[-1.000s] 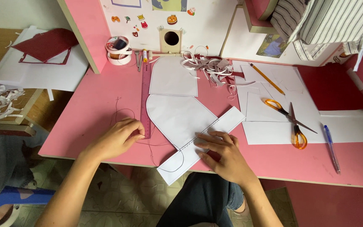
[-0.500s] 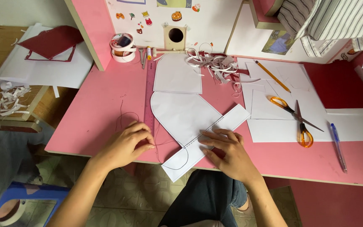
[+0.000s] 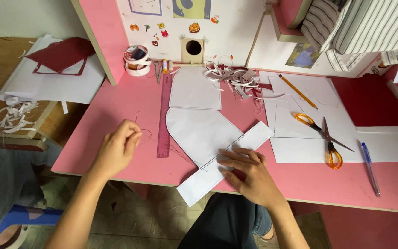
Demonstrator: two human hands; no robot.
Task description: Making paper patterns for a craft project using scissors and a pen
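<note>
Long white paper strip (image 3: 224, 163) lying stitched to rounded white paper panel (image 3: 203, 133) | right hand (image 3: 249, 173) pressing flat, unclenched | left hand (image 3: 118, 148) pinching dark thread (image 3: 180, 152) | risk: hard pulling tearing holes.

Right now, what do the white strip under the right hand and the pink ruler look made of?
White rectangular strip: thin matte paper or card, lying flat with clean cut edges. Long pink ruler: probably rigid plastic, straight, with fine printed marks. The right hand presses on the strip.
</note>
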